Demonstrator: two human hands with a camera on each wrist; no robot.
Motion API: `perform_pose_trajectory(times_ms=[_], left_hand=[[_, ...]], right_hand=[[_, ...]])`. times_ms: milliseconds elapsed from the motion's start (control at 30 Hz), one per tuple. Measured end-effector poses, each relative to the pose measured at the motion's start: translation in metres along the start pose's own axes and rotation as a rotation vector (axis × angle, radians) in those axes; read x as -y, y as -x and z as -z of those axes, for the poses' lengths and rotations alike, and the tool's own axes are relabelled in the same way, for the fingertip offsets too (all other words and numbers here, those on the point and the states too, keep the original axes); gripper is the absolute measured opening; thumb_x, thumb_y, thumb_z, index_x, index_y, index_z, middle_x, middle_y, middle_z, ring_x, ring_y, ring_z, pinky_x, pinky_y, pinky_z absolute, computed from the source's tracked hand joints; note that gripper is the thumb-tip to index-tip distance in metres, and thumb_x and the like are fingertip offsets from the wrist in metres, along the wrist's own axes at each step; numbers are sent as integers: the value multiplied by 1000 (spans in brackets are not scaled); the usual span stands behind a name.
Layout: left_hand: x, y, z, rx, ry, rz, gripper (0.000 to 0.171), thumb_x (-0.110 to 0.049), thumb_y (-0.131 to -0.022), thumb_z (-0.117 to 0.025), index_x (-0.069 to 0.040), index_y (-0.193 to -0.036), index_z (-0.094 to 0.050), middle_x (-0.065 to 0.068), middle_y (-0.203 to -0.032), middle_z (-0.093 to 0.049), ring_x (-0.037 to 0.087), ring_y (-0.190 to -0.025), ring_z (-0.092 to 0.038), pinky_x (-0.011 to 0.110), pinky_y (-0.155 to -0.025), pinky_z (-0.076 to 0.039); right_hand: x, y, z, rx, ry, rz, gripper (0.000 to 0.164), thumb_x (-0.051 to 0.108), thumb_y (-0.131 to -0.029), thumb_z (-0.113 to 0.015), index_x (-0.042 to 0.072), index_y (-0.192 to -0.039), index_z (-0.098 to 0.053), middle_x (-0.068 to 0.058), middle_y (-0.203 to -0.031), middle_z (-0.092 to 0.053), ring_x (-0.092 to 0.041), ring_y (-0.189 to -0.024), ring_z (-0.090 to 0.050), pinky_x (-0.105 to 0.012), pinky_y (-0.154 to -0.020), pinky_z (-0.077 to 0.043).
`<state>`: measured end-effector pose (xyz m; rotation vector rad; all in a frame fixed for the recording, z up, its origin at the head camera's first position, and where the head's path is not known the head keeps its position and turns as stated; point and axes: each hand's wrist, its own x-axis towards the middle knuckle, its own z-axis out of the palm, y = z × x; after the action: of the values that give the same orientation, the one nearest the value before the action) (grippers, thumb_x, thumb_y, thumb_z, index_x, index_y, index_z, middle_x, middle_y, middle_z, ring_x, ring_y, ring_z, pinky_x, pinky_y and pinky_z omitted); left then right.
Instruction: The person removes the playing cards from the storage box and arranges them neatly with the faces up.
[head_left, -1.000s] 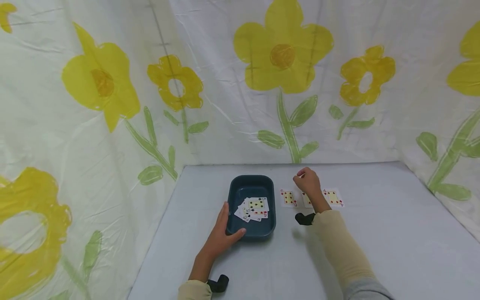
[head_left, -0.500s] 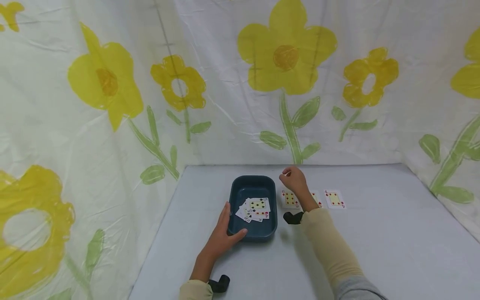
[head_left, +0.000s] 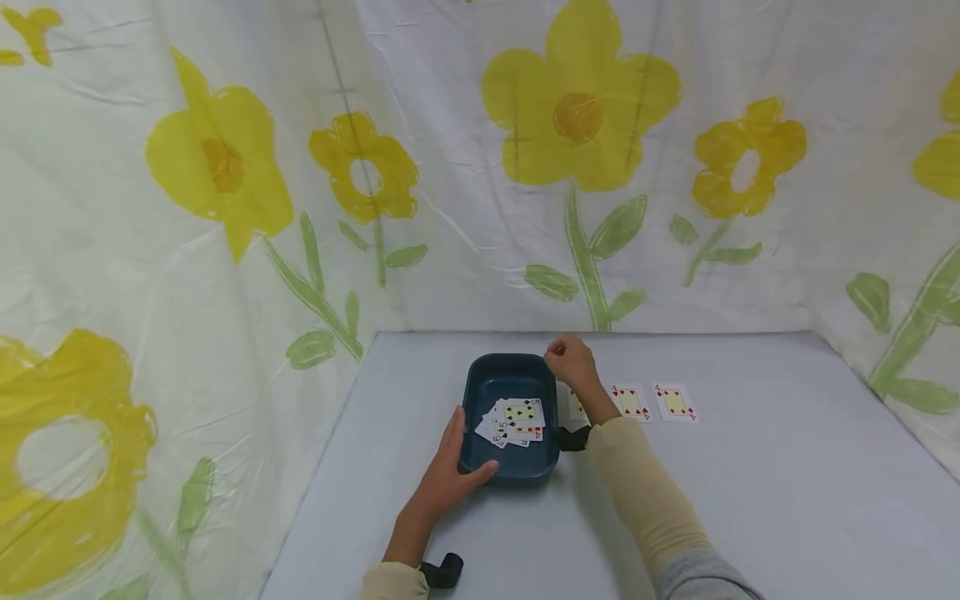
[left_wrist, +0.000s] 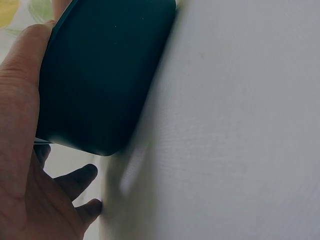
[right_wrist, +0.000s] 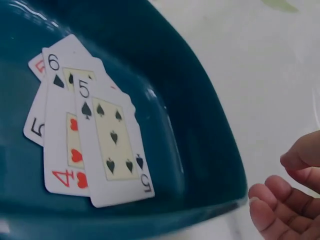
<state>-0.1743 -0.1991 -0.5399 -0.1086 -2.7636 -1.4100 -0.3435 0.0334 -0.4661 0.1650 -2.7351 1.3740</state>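
A dark blue-green tray point(head_left: 506, 468) stands on the table with several overlapping playing cards point(head_left: 517, 421) inside; the right wrist view has the five of spades point(right_wrist: 115, 150) on top. At the tray's near left corner my left hand point(head_left: 442, 479) rests with its thumb along the near rim. Its other fingers spread beside the wall in the left wrist view. My right hand point(head_left: 573, 365) hovers at the far right corner, fingers loosely bent, thumb apart from them and nothing between. Under that wrist lies a partly hidden card point(head_left: 576, 408).
Right of the tray, two more face-up cards lie in line with the partly covered one: a red four of hearts point(head_left: 632, 402) and a red four of diamonds point(head_left: 676, 402). A white flowered curtain point(head_left: 450, 167) hangs behind the pale table point(head_left: 750, 483).
My right hand has moved left from above the row of cards to the tray's far right corner, uncovering the middle card. The left hand stays at the tray.
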Motion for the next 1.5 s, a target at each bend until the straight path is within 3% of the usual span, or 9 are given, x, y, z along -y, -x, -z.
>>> perform_pose_trajectory(times_ms=[467,867,1133,1367,1500], left_hand=[[2,-1,0,3,16,-22,106,-46,-89,-74,-18,-163,-4,1,-168,-3,25,-152,-7,59,-116,-18],[1,1,3,18,38,-21,105,-45,-90,-74,-19,-163,-3,-2,-168,-1,23,-152,-5,58,-117,-17],[2,0,3,24,35,-28,105,-45,-90,-73,-17,-163,-3,-1,-168,-2,24,-153,-6,59,-116,-18],[-1,1,4,20,44,-20,105,-45,-90,-74,-22,-163,-2,-3,-168,-1,23,-153,-5,58,-117,-16],[1,0,3,21,35,-19,105,-45,-90,-74,-24,-163,-1,-3,-168,-1,23,-153,-5,58,-117,-17]], right_hand=[[10,0,-32,62,109,79,12,7,-90,-64,0,-99,-68,-14,-96,-65,-30,-88,-60,-46,-79,-51],[13,-2,-55,321,345,142,13,8,-90,-67,3,-101,-71,-10,-98,-68,-24,-87,-62,-42,-79,-54],[20,4,-57,428,447,91,16,8,-88,-75,6,-104,-72,-10,-104,-69,-24,-89,-62,-45,-82,-53],[21,8,-58,498,576,155,16,10,-90,-72,7,-106,-72,-7,-100,-69,-22,-83,-58,-44,-80,-52],[22,9,-57,553,636,192,28,13,-87,-77,7,-113,-71,-8,-106,-68,-23,-89,-61,-46,-85,-52]])
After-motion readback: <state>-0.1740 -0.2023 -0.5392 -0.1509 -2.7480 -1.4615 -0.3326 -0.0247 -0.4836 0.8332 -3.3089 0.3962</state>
